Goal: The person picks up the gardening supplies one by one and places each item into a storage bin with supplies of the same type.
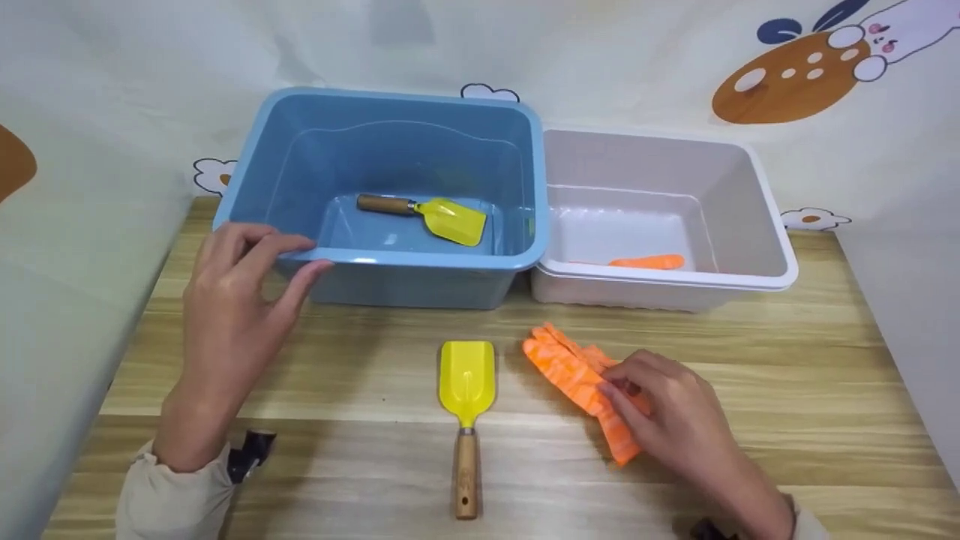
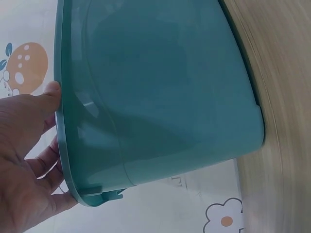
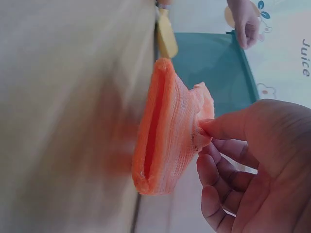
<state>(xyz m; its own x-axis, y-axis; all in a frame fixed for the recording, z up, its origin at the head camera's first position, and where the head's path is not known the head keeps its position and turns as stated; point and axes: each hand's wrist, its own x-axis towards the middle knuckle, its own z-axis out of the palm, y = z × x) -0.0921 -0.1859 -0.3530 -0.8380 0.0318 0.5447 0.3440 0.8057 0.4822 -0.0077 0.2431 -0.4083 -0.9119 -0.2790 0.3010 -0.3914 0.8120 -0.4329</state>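
A mottled orange knit glove (image 1: 570, 375), pinched partway along, slants across the worktop (image 1: 360, 465), its cuff gaping. The deep blue bin (image 1: 405, 285) stands upright beyond, mouth upward.

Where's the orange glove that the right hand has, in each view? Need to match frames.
Head: glove right of centre, lower half, pinched by the right hand.
Left wrist: not in it.
Right wrist: mid-picture, open end toward the left edge.
Shared landmark: blue bin, upper left of centre in head, filling most of left wrist, behind the glove in right wrist.
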